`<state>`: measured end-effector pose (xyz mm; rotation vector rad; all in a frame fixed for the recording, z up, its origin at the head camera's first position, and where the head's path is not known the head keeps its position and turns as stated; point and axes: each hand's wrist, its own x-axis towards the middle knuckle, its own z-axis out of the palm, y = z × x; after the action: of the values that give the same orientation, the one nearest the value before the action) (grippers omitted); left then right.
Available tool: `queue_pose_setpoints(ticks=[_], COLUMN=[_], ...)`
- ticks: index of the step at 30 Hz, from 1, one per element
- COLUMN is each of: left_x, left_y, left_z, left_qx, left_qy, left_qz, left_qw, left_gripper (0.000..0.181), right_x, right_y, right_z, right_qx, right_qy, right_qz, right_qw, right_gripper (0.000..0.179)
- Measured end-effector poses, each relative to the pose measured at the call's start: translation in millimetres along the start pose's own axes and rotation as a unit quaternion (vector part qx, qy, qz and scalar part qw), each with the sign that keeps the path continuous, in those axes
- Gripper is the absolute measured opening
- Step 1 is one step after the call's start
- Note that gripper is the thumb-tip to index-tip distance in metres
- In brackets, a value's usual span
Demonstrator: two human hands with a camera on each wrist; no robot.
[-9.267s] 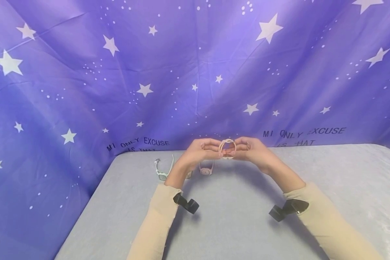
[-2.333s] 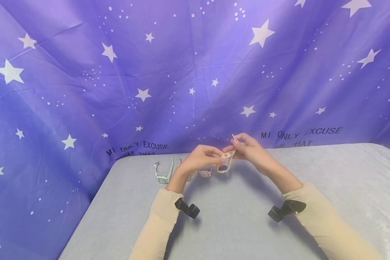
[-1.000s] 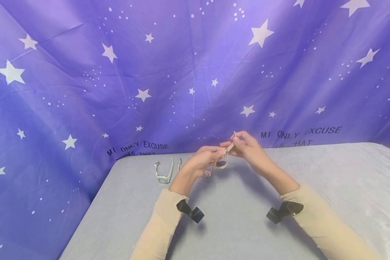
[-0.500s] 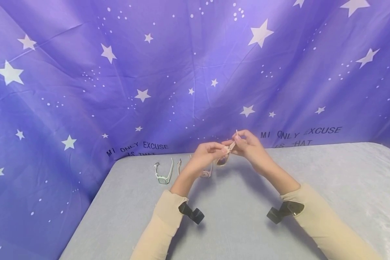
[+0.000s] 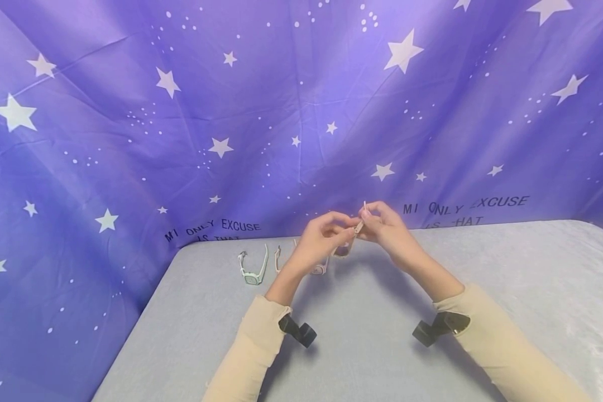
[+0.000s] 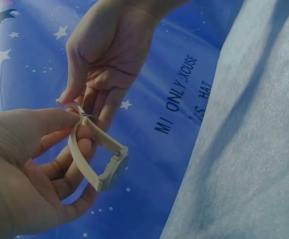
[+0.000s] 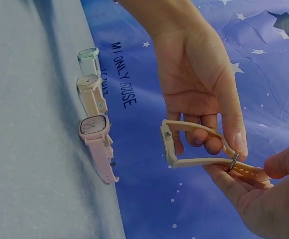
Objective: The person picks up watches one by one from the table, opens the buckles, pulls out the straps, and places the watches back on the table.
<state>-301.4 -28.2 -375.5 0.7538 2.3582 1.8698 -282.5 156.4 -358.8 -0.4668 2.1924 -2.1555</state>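
Observation:
A cream wristwatch (image 5: 359, 227) is held above the table between both hands. Its strap makes a loop, with the metal buckle (image 7: 234, 162) around the strap near the holes. My left hand (image 5: 317, 241) pinches the strap beside the buckle, thumb and forefinger together, as the left wrist view shows. My right hand (image 5: 391, 228) grips the free strap end, the thumb (image 7: 282, 162) lying over it. In the left wrist view the watch case (image 6: 113, 172) hangs edge-on below the fingers, so its dial is mostly hidden.
On the grey table (image 5: 362, 335), left of the hands, lie a green watch (image 5: 252, 277), a cream-strapped watch (image 7: 88, 94) and a pink watch (image 7: 94, 128). My left arm partly covers them in the head view. A purple star-patterned curtain (image 5: 281, 84) hangs behind the table.
Earlier the watch was held as a round loop between both hands. Since then it has tilted, its strap end rising in my right hand. My left fingers have just shifted slightly right along the strap.

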Motion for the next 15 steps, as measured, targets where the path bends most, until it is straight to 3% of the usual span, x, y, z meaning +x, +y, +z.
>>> queue_pose_setpoints(ticks=[15], left_x=[0.3], left_y=[-2.9], left_z=[0.0], left_qx=[0.022], left_qy=[-0.012], left_qz=[0.014], left_qw=[0.9996], left_gripper=[0.023], right_x=[1.8], right_y=[3.1], right_z=[0.0], right_qx=[-0.014], right_qy=[-0.001], right_qz=[0.009], right_qw=[0.9999], right_gripper=[0.028])
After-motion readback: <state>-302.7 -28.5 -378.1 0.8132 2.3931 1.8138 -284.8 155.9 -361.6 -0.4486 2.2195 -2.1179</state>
